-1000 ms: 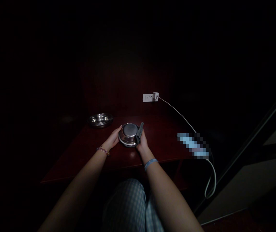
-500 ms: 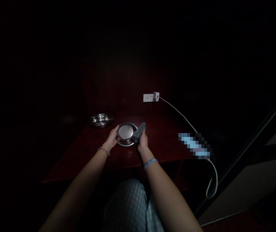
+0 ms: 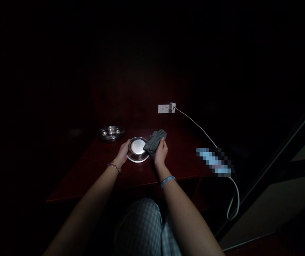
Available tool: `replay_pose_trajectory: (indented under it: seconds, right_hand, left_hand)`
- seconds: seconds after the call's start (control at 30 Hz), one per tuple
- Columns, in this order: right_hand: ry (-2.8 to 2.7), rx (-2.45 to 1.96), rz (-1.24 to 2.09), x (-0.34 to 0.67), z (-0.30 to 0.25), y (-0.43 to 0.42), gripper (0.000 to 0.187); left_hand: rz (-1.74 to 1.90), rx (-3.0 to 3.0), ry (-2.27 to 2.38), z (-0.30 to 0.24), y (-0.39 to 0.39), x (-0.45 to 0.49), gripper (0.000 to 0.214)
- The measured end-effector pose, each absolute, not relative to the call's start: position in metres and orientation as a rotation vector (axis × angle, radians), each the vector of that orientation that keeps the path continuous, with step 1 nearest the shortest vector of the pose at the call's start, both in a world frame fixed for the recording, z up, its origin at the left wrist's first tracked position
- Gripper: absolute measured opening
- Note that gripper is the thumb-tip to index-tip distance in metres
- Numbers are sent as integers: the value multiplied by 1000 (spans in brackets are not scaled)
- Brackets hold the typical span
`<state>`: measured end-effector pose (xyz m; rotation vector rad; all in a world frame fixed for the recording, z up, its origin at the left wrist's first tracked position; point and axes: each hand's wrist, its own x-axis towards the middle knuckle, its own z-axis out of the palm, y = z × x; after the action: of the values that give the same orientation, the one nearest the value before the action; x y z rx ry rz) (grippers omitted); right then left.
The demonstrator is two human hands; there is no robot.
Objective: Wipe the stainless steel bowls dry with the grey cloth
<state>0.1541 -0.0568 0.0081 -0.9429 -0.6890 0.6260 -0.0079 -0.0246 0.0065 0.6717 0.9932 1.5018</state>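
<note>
A shiny steel bowl [image 3: 137,146] with a wide rim is held bottom up above the dark red table [image 3: 88,174]. My left hand [image 3: 122,153] grips its rim from the left. In my right hand [image 3: 161,153] is a folded grey cloth [image 3: 155,140], pinched with the thumb on top. The cloth's lower left corner overlaps the bowl's right side; whether it presses on the metal I cannot tell. Further back on the left stands a stack of steel bowls [image 3: 111,133], open side up.
A wall socket [image 3: 163,108] holds a white charger [image 3: 172,107]. Its white cable [image 3: 201,128] runs down right to a blurred-out light blue object [image 3: 213,161] and loops below the table's edge. My knee in checked cloth [image 3: 141,224] is under the front edge.
My right hand has turned and moved slightly right, so the cloth lies flatter and more of it shows. The bowl has shifted a little left and is tilted slightly differently.
</note>
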Motion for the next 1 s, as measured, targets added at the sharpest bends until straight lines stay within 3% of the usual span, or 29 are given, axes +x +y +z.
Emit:
replay_pose_trajectory:
  seconds: [0.47, 0.67, 1.0]
  right_hand:
    - [-1089, -1247, 451, 151, 2, -62, 55]
    - [-1416, -1160, 335, 143, -2, -66, 49]
    - [-1687, -1174, 83, 142, -1, -76, 56]
  left_hand:
    - [1487, 686, 968, 4, -20, -6, 15]
    - [1425, 738, 897, 9, -27, -2, 12]
    - [1415, 736, 862, 8, -27, -3, 10]
